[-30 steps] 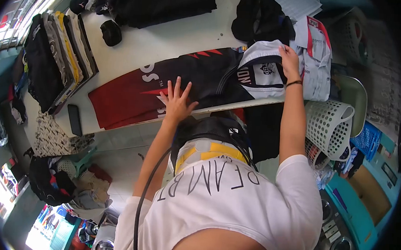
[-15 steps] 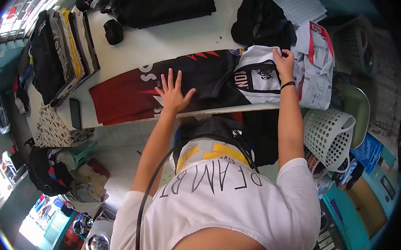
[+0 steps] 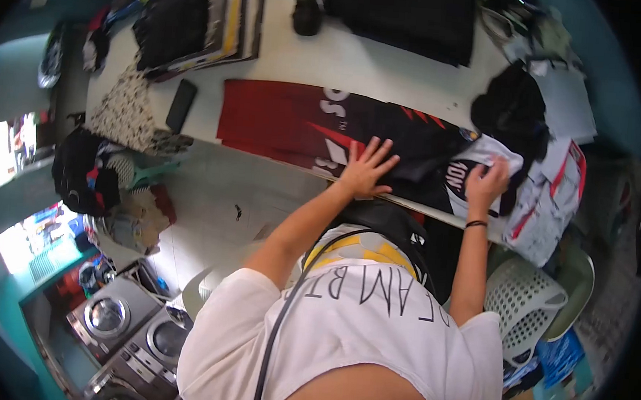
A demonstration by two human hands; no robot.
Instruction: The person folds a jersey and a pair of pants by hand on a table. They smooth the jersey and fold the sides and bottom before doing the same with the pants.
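Note:
A black and dark red jersey point(image 3: 266, 122) with white lettering lies folded in a long strip along the table's near edge. My left hand point(image 3: 367, 172) rests flat on its middle, fingers spread. At the right end of the strip, my right hand point(image 3: 487, 183) has its fingers curled on the white part of the jersey, and its fingertips are partly hidden. A light grey and red shirt point(image 3: 546, 208) lies folded just right of that hand. Behind it is a heap of black cloth point(image 3: 511, 105).
On the white table point(image 3: 389, 75) stand a stack of folded clothes point(image 3: 199, 24), black folded cloth point(image 3: 415, 21), a small black object point(image 3: 307, 15) and a dark phone point(image 3: 181, 106). A white perforated basket point(image 3: 525, 307) is below right. Front-loading washers point(image 3: 108, 315) stand lower left.
The view has turned, so the table appears shifted right. My right hand has moved from the white part's far edge nearer to me, folding that end inward; my left hand stays flat.

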